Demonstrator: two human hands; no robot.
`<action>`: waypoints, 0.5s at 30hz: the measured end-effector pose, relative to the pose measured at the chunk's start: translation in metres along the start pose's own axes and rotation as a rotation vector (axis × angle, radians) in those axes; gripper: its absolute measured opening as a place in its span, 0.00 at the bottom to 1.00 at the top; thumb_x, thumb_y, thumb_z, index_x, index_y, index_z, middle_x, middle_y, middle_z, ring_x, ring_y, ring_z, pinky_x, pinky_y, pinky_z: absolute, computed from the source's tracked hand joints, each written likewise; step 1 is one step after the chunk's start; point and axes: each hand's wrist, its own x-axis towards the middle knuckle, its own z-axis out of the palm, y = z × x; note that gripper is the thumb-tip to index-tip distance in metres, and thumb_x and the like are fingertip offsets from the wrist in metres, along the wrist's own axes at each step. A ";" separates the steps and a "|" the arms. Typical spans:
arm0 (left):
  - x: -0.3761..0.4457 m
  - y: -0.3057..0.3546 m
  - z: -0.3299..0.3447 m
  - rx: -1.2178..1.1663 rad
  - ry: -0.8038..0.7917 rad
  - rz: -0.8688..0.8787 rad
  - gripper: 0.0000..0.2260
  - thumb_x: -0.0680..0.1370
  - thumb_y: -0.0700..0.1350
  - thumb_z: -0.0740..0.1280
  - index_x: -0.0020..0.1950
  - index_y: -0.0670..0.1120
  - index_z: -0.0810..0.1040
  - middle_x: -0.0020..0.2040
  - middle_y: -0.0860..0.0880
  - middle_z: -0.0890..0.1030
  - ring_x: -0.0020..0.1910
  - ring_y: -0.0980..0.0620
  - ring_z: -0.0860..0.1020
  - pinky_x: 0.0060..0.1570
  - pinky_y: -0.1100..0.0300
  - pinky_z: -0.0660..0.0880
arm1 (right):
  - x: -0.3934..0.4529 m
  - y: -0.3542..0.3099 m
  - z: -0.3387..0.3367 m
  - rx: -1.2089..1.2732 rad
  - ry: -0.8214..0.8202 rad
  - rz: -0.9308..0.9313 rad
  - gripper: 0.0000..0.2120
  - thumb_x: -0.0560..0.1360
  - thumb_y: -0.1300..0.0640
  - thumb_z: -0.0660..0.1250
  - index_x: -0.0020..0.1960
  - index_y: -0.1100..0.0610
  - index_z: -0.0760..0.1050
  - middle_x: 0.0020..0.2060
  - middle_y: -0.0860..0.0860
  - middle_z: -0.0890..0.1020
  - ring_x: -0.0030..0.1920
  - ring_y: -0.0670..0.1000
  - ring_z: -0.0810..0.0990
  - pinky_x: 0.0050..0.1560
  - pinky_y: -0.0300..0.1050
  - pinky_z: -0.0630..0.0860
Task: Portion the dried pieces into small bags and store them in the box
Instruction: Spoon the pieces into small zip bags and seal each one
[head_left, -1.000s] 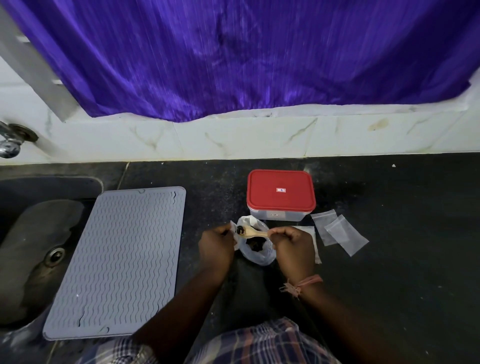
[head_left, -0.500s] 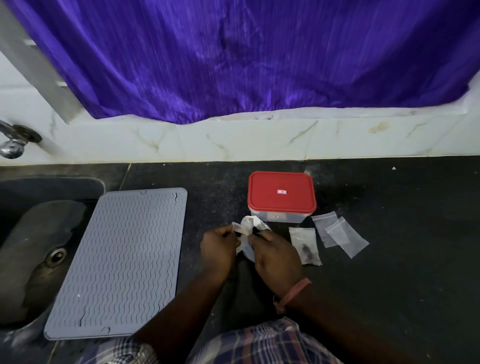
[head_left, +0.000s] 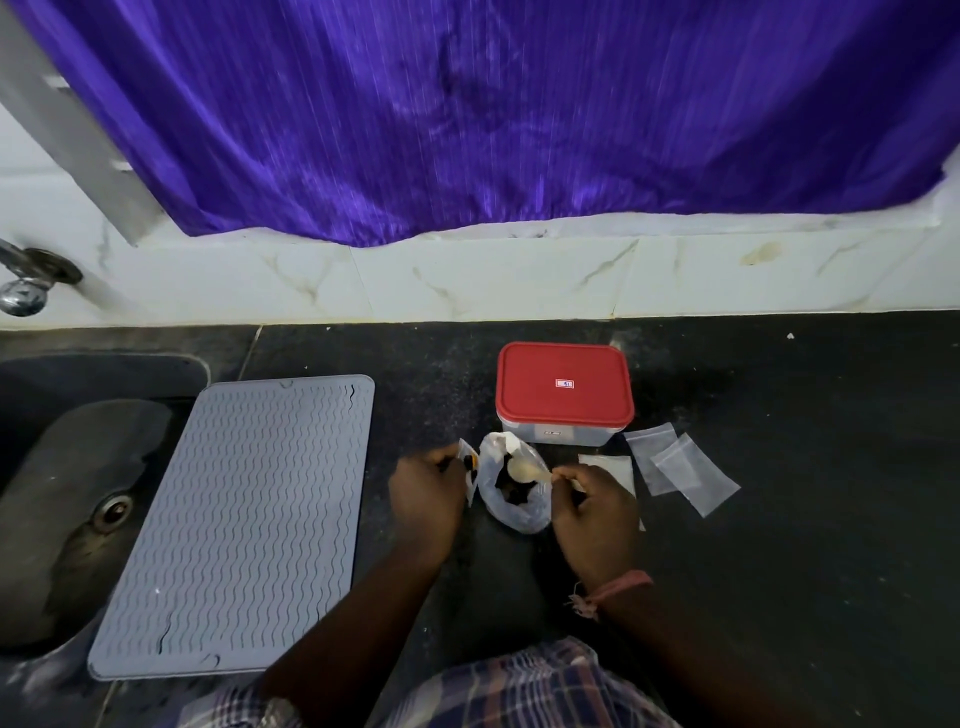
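- Head view, the only one: portioning is under way and, judged from how things lie, well short of done.
- Left hand (head_left: 428, 491) pinches a small bag (head_left: 469, 470) upright by its mouth; a few dark dried pieces (head_left: 471, 461) show inside it, so this portion looks only begun.
- Right hand (head_left: 595, 512) grips the handle of a pale spoon (head_left: 524, 469), whose bowl sits over the mouth of the larger clear supply bag (head_left: 511, 496) lying between the hands on the bench (head_left: 779, 519); dark pieces remain in that bag, so more scooping is left.
- Just beyond the right hand, partly hidden by it, lies another small bag (head_left: 610, 467); whether it is filled cannot be told here.
- Further out from the right hand, two flat small bags (head_left: 680, 467) lie overlapping and look empty, so at least two portions seem still to come.
- Box (head_left: 564, 395) stands just beyond the hands with its red lid (head_left: 564, 382) on; no bag is seen to be inside, and storing appears not yet started.
- Well out from the left hand lies a grey ridged mat (head_left: 244, 525), partly over a sink (head_left: 62, 499); neither seems to play a part now.
- Left to do, by my reading: fill and close the held bag, fill the spares, open the box, put the bags in.
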 end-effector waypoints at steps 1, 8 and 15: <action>0.001 0.001 0.000 0.081 0.012 0.050 0.11 0.81 0.46 0.68 0.42 0.47 0.86 0.37 0.49 0.85 0.38 0.50 0.85 0.44 0.49 0.83 | -0.002 0.000 0.001 -0.064 -0.035 -0.028 0.04 0.74 0.60 0.70 0.45 0.53 0.82 0.39 0.48 0.84 0.40 0.47 0.81 0.45 0.46 0.79; 0.005 -0.011 -0.007 0.339 0.008 0.083 0.08 0.82 0.42 0.66 0.57 0.44 0.84 0.51 0.48 0.85 0.48 0.53 0.83 0.52 0.64 0.77 | -0.005 0.007 0.020 -0.224 -0.246 -0.050 0.09 0.79 0.52 0.63 0.44 0.51 0.79 0.35 0.51 0.82 0.37 0.50 0.81 0.38 0.46 0.75; 0.018 0.027 -0.021 0.188 -0.229 0.045 0.10 0.79 0.40 0.68 0.50 0.52 0.88 0.44 0.52 0.88 0.37 0.60 0.82 0.37 0.69 0.76 | 0.002 -0.012 0.017 -0.381 -0.127 -0.229 0.12 0.76 0.48 0.64 0.57 0.49 0.80 0.50 0.51 0.80 0.49 0.55 0.78 0.49 0.51 0.77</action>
